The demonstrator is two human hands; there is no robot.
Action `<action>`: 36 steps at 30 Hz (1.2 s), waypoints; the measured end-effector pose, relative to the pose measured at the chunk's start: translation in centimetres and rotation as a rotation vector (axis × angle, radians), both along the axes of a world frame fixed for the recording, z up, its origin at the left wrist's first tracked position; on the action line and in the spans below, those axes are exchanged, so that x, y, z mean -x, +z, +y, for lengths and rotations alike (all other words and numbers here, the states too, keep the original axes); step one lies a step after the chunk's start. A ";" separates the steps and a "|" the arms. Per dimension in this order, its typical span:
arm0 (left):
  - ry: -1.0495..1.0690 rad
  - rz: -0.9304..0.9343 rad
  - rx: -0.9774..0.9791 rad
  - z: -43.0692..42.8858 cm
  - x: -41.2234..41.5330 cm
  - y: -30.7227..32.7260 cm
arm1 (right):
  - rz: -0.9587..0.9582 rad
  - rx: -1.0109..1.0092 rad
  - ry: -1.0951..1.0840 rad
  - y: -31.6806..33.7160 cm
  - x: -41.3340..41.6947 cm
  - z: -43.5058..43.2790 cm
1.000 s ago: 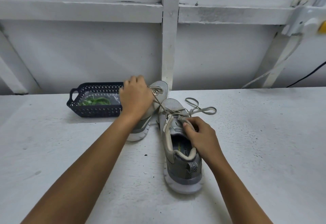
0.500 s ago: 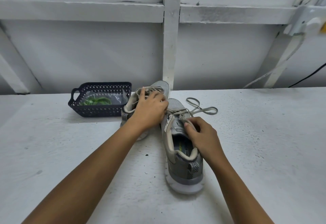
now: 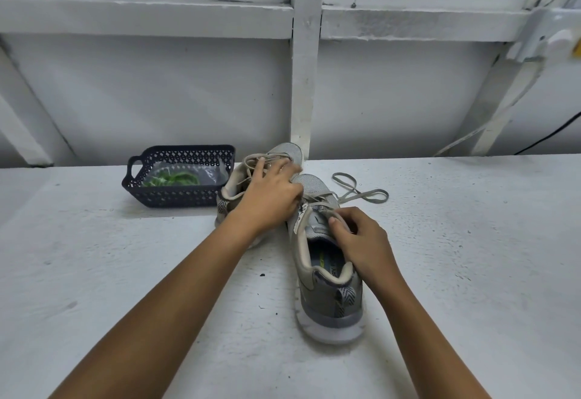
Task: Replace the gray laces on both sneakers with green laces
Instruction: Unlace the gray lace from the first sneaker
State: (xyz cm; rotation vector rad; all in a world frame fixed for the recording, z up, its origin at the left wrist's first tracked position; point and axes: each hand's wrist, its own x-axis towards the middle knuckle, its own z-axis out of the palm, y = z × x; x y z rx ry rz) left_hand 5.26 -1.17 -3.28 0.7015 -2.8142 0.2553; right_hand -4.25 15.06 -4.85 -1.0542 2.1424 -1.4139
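Step in hand: we judge it to be unlacing the near sneaker [image 3: 330,304], with no gray lace removed from either shoe yet.

Hand positions:
- The right hand [image 3: 361,241] is at the top of the tongue. Its thumb and curled fingers pinch the gray lace [image 3: 366,194] at the uppermost crossing.
- The left hand [image 3: 267,203] lies across the gap between the shoes. Its fingers are spread over the far lace [image 3: 251,159]. We cannot tell whether it grips that lace or only rests on it.

Procedure:
1. We steady the shoe with one hand so it does not slide on the table [image 3: 471,241].
2. We loosen one crossing at a time, working from the top eyelets toward the toe.
3. We pull each run out straight. Tugging sideways risks binding the lace in the eyelet.
4. We keep the freed ends clear of the far sneaker [image 3: 290,152], which sits just beside and partly behind the near one.

Appearance: both sneakers are gray mesh with pale beige trim and white soles. The near one has its heel toward us. Its lace is untied, and the loose ends lie in loops on the table to the right of the toe. The green laces [image 3: 171,178] lie in a clear bag [image 3: 210,172] inside the dark basket [image 3: 176,200], just left of the far sneaker.
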 end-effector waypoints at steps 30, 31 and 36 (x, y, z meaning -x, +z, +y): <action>0.298 0.440 -0.163 0.1 -1.0 1.4 | 0.032 -0.032 0.003 -0.3 0.4 -0.1; 0.321 0.409 -0.159 0.2 -1.4 1.5 | 0.032 -0.047 0.007 -0.2 0.4 -0.2; 0.303 0.397 -0.251 2.6 -2.4 0.9 | 0.015 -0.073 -0.004 1.4 1.6 -1.5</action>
